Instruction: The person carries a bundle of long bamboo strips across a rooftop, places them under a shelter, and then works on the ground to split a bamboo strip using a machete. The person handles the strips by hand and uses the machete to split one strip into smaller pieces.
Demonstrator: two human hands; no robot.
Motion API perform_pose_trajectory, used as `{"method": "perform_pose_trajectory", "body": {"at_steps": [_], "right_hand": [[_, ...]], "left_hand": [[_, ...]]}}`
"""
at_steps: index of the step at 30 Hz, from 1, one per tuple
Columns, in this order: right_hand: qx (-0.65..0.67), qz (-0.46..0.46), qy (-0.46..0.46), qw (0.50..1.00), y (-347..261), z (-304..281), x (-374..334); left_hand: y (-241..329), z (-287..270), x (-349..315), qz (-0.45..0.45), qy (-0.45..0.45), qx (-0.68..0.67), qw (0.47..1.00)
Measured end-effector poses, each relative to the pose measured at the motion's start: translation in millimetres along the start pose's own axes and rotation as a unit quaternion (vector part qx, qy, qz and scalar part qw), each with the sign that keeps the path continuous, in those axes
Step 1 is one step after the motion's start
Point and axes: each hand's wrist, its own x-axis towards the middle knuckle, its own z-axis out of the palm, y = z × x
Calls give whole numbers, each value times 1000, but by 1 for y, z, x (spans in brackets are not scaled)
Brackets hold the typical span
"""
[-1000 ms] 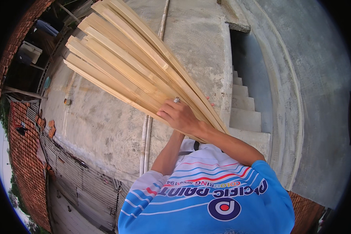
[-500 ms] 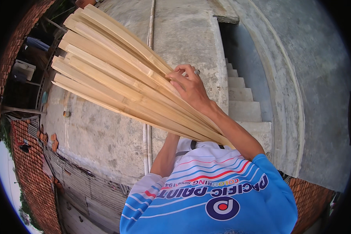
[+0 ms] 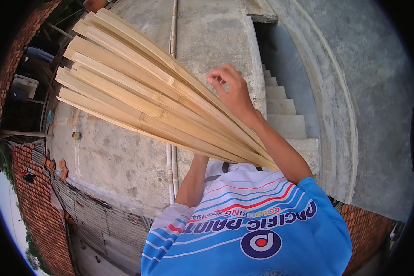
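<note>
A fanned bundle of long, pale bamboo strips (image 3: 142, 99) reaches from my waist toward the far left. Its narrow end meets the front of my blue and white shirt, while the far ends spread apart. My right hand (image 3: 230, 85) is raised just off the right edge of the bundle. Its fingers are loosely curled and slightly blurred, with a gap between thumb and fingertips and nothing seen in it. Beneath the near part of the bundle goes my left forearm (image 3: 193, 179); the strips hide that hand and its fingers.
Below lies a stained concrete floor (image 3: 119, 170), crossed by a thin pipe (image 3: 173, 27). Concrete steps (image 3: 286, 124) descend in a recess at the right, beside a grey wall (image 3: 377, 106). Tiled roofs (image 3: 39, 198) and corrugated sheeting (image 3: 92, 211) border the left.
My right hand has let go of the strip edge it was pinching and lifted up and to the right. The bundle has stayed nearly in place.
</note>
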Motion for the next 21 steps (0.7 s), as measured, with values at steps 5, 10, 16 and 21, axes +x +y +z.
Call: {"method": "perform_pose_trajectory", "body": {"at_steps": [5,10,16,21], "right_hand": [[33,74,-92,992,14,11,-55],[-13,23,-24,999,9,31,-68],[-100,-77,16,992,10,61,-48],[16,-2,72,997,-4,61,-30]], "left_hand": [[-1,-2,-2,-1,2,0,1000],[0,0,-4,-3,3,0,1000],[-1,5,-1,-10,-2,2,1000],[-3,6,0,-9,-2,-2,1000]]}}
